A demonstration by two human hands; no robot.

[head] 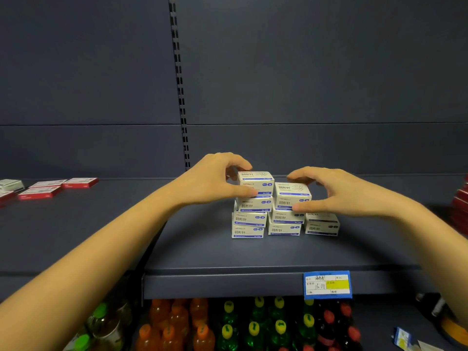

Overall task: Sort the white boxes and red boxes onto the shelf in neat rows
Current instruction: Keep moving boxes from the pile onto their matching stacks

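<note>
Far left, the red boxes [48, 190] lie on the shelf [228, 252], sorted apart. Your left hand [210, 181] pinches the top white box [257, 177] of the left stack [249, 219]; your right hand [336, 191] clasps the middle stack's top box [291, 190], probably squaring both columns.

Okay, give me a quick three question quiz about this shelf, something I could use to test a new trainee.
1. True or false: the red boxes at the left end of the shelf lie flat.
2. What does the left hand grip with its fingers? A: a red box. B: the top white box of the tallest pile. C: nothing.
3. Fill in: the price tag on the shelf's front edge is blue and ____.
Key: 1 true; 2 B; 3 yellow.
</note>
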